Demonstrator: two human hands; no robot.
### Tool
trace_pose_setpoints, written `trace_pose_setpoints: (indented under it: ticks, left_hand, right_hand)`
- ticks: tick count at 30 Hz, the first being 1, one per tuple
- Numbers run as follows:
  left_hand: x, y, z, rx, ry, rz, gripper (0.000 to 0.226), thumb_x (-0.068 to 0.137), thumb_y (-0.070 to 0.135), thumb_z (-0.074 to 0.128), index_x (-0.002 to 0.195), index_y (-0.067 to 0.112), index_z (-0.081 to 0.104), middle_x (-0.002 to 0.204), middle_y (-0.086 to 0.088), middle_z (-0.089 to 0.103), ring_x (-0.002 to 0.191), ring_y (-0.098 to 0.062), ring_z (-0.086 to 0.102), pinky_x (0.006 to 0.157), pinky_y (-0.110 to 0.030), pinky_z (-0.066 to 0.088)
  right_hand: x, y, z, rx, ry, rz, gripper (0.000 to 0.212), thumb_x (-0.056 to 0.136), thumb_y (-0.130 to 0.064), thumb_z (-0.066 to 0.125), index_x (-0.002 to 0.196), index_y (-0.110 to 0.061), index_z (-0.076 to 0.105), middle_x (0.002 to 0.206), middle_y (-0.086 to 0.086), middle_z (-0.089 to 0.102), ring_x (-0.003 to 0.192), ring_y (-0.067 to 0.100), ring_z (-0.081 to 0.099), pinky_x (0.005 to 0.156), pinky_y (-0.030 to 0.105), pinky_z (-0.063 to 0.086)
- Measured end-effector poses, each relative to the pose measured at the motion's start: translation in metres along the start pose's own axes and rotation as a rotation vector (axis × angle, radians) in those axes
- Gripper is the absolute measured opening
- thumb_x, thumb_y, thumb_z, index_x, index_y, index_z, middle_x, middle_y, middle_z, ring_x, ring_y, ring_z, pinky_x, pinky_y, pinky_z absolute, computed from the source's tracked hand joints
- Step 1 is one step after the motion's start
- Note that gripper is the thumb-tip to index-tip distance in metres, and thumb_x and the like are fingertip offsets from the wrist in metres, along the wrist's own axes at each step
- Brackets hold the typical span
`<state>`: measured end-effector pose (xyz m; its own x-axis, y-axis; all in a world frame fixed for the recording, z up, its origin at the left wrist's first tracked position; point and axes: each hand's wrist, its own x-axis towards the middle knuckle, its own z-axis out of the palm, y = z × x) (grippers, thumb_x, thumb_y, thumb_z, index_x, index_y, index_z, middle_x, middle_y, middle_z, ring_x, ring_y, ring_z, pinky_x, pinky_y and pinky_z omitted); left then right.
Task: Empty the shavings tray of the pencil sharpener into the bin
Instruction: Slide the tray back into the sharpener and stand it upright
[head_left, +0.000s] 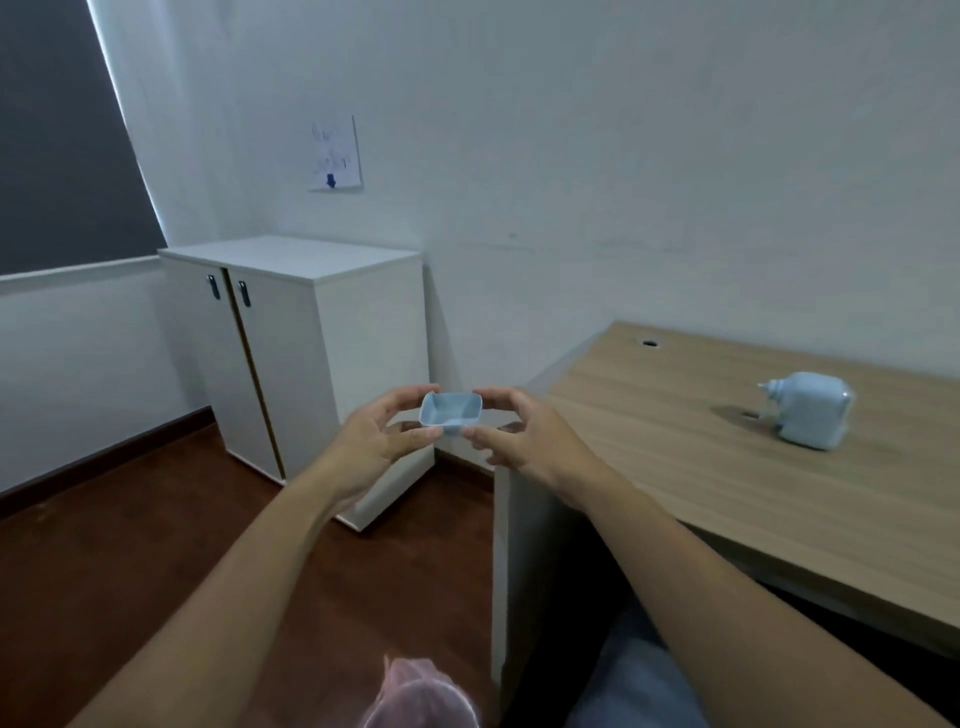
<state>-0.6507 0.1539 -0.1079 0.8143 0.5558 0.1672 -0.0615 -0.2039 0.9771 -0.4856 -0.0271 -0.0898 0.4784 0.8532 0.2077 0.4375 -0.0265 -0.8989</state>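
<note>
A small light-blue shavings tray (451, 410) is held in mid-air between both hands, its open side facing me; its inside looks bare. My left hand (374, 441) pinches its left end and my right hand (524, 441) pinches its right end. They hover left of the desk's corner, above the floor. The light-blue pencil sharpener (808, 410) stands on the wooden desk (675, 467) at the right, well apart from my hands. At the bottom edge a pink plastic bag (421, 696), likely the bin liner, shows below my forearms.
A white two-door cabinet (311, 364) stands against the wall behind the hands. The floor is dark brown wood (130, 545). A paper sheet (335, 153) is taped on the wall. The desk has a cable hole (649, 343) near its back edge.
</note>
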Motion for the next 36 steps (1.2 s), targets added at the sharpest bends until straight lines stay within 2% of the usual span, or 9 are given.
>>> trace_pose_setpoints:
  ticks: [4, 12, 15, 18, 21, 23, 26, 33, 36]
  left_hand:
    - [0.024, 0.014, 0.039, 0.055, -0.062, 0.006, 0.050, 0.095, 0.022, 0.088, 0.141, 0.037, 0.073, 0.150, 0.004, 0.068, 0.132, -0.023, 0.074, 0.123, -0.050, 0.053]
    - [0.079, 0.028, 0.160, 0.029, -0.226, -0.004, 0.058, 0.096, 0.021, 0.087, 0.149, 0.020, 0.065, 0.147, -0.001, 0.069, 0.127, -0.022, 0.076, 0.111, -0.044, 0.063]
    - [0.093, 0.023, 0.211, -0.058, -0.279, -0.032, 0.061, 0.093, 0.022, 0.090, 0.148, 0.015, 0.065, 0.151, -0.008, 0.069, 0.133, -0.028, 0.074, 0.109, -0.049, 0.064]
    - [0.104, 0.024, 0.254, -0.073, -0.320, -0.024, 0.058, 0.094, 0.019, 0.090, 0.146, 0.013, 0.064, 0.151, -0.008, 0.070, 0.132, -0.024, 0.075, 0.099, -0.034, 0.067]
    - [0.117, 0.025, 0.286, 0.049, -0.376, 0.035, 0.063, 0.087, 0.030, 0.095, 0.141, 0.017, 0.067, 0.141, 0.000, 0.077, 0.128, -0.012, 0.076, 0.108, -0.032, 0.063]
    - [0.124, 0.022, 0.300, 0.049, -0.403, 0.026, 0.060, 0.087, 0.028, 0.096, 0.138, 0.015, 0.068, 0.132, 0.002, 0.081, 0.122, -0.010, 0.079, 0.107, -0.033, 0.064]
    - [0.143, 0.019, 0.316, 0.101, -0.467, 0.031, 0.055, 0.090, 0.025, 0.093, 0.138, 0.017, 0.068, 0.135, 0.003, 0.081, 0.121, -0.010, 0.079, 0.105, -0.028, 0.063]
    - [0.187, 0.010, 0.340, 0.126, -0.545, 0.019, 0.055, 0.089, 0.022, 0.093, 0.137, 0.017, 0.067, 0.139, -0.001, 0.081, 0.131, -0.022, 0.077, 0.120, -0.046, 0.055]
    - [0.199, 0.006, 0.346, 0.104, -0.530, 0.020, 0.056, 0.090, 0.022, 0.093, 0.139, 0.017, 0.066, 0.138, 0.001, 0.080, 0.129, -0.020, 0.078, 0.114, -0.036, 0.060]
  right_hand:
    - [-0.014, -0.004, -0.056, -0.174, 0.105, 0.020, 0.063, 0.096, -0.057, 0.079, 0.152, -0.033, 0.064, 0.146, -0.016, 0.069, 0.121, 0.010, 0.072, 0.100, 0.035, 0.066]
    - [-0.043, 0.034, -0.209, -0.475, 0.550, 0.048, 0.036, 0.100, -0.049, 0.077, 0.131, -0.030, 0.078, 0.139, -0.004, 0.070, 0.140, 0.019, 0.059, 0.122, 0.045, 0.047]
    - [-0.065, 0.048, -0.252, -0.542, 0.742, 0.060, 0.040, 0.100, -0.050, 0.078, 0.128, -0.022, 0.078, 0.134, -0.005, 0.066, 0.144, 0.023, 0.053, 0.126, 0.041, 0.038]
    - [-0.083, 0.064, -0.281, -0.465, 0.855, 0.116, 0.058, 0.100, -0.053, 0.076, 0.142, -0.013, 0.068, 0.147, 0.005, 0.063, 0.148, 0.028, 0.052, 0.125, 0.043, 0.039]
    - [-0.096, 0.087, -0.305, -0.275, 0.763, 0.312, 0.095, 0.094, -0.064, 0.078, 0.164, -0.009, 0.046, 0.163, 0.006, 0.053, 0.140, 0.023, 0.060, 0.112, 0.035, 0.048]
    - [-0.105, 0.108, -0.315, -0.257, 0.609, 0.372, 0.102, 0.085, -0.070, 0.084, 0.164, -0.017, 0.049, 0.155, -0.006, 0.062, 0.129, 0.013, 0.068, 0.111, 0.034, 0.054]
    - [-0.104, 0.135, -0.328, -0.358, 0.465, 0.328, 0.075, 0.083, -0.065, 0.090, 0.146, -0.031, 0.067, 0.134, -0.016, 0.080, 0.118, 0.002, 0.078, 0.112, 0.037, 0.060]
    - [-0.074, 0.150, -0.352, -0.444, 0.396, 0.242, 0.053, 0.093, -0.047, 0.087, 0.139, -0.037, 0.063, 0.120, -0.029, 0.073, 0.102, -0.028, 0.067, 0.088, 0.007, 0.051]
    - [-0.067, 0.159, -0.360, -0.421, 0.414, 0.217, 0.056, 0.092, -0.051, 0.085, 0.142, -0.035, 0.064, 0.125, -0.024, 0.076, 0.111, -0.014, 0.072, 0.099, 0.019, 0.054]
